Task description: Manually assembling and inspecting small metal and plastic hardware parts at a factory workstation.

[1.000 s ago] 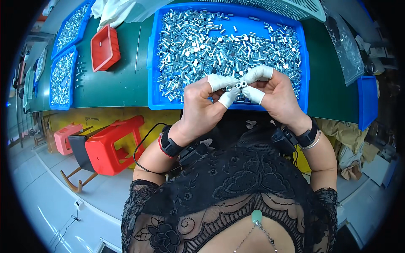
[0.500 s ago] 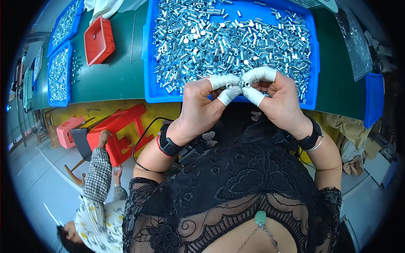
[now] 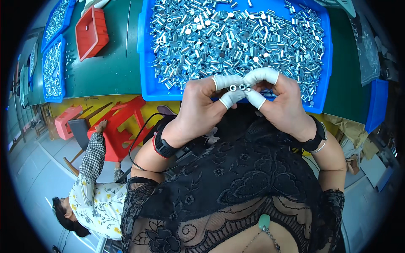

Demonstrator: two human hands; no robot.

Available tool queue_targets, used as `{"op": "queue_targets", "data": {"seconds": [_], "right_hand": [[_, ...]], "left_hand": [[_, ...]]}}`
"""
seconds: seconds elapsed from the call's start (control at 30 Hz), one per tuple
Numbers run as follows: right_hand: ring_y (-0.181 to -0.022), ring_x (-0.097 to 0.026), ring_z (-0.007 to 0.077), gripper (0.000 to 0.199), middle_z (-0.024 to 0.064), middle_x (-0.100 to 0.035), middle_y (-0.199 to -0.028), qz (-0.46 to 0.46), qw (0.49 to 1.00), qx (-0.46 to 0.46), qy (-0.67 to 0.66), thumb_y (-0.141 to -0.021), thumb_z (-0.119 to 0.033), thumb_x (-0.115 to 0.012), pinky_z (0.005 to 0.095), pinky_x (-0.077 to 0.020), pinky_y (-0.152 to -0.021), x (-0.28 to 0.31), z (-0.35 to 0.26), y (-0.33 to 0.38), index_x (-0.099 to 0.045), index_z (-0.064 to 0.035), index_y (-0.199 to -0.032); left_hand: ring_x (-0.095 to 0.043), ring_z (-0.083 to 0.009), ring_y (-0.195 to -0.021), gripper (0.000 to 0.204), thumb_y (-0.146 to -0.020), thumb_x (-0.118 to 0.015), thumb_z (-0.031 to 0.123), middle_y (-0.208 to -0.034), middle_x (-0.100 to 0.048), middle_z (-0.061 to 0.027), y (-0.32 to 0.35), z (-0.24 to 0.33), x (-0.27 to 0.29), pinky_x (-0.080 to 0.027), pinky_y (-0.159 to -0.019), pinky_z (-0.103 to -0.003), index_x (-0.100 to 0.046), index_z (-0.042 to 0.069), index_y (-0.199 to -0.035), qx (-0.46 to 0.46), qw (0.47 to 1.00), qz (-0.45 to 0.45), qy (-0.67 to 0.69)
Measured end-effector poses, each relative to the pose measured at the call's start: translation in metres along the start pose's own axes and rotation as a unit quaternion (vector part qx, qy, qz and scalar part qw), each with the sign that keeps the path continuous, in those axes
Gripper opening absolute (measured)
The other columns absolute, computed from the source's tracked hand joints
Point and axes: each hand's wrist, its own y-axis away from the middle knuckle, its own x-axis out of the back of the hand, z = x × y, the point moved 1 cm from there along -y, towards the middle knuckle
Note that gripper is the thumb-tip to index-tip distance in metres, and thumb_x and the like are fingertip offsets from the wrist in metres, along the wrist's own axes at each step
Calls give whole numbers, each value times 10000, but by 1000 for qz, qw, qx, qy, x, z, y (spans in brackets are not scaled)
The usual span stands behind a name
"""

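My left hand and my right hand meet over the near edge of a large blue tray. White finger covers sit on the thumbs and forefingers. Pinched between the fingertips is a short row of small metal sleeves, their round open ends showing. The left fingers close on the sleeve at the row's left end, the right fingers on those at its right end. Which hand grips the middle one I cannot tell. Behind the hands, the tray holds a thick layer of loose, shiny metal sleeves, lying in all directions.
On the green table, a red bin and smaller blue trays of metal parts stand to the left. A blue container is at the right edge. Lower left, another person's hand touches a red stool.
The view has shifted slightly. My hands stay together at the tray edge, and the sleeves between my fingertips now show three open ends in a closer row. The other person has shifted beside the stool.
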Motion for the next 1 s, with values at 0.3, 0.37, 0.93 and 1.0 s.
{"op": "queue_targets", "data": {"seconds": [0.3, 0.37, 0.93, 1.0], "right_hand": [[-724, -574, 103, 201, 44, -613, -844, -66, 998, -13, 7, -733, 16, -641, 238, -477, -673, 5, 2, -9, -601, -22, -926], [-717, -575, 106, 201, 47, -614, -839, -75, 997, -10, 15, -732, 15, -642, 239, -476, -669, 6, 2, -11, -600, -21, -926], [-694, -589, 118, 185, 51, -616, -818, -117, 993, -24, 17, -736, 6, -650, 238, -476, -642, 6, 7, -18, -606, -30, -912], [-699, -590, 116, 179, 50, -617, -817, -116, 993, -28, 8, -741, 4, -649, 237, -475, -642, 6, 7, -19, -607, -28, -912]], "left_hand": [[-608, -122, -679, 167, -721, -715, 44, -834, -648, -80, -6, 7, 10, -483, -604, -240, -659, 23, -877, -115, 975, 0, -190], [-609, -143, -696, 184, -698, -728, 48, -844, -646, -83, -8, 2, 10, -485, -619, -252, -659, 30, -867, -158, 968, 13, -193], [-585, -245, -823, 275, -591, -785, 94, -917, -627, -85, -20, -11, 19, -483, -694, -321, -647, 43, -822, -285, 935, 10, -210], [-580, -248, -814, 270, -587, -785, 97, -917, -623, -85, -20, -11, 19, -482, -682, -320, -644, 39, -811, -286, 935, 9, -211]]}}
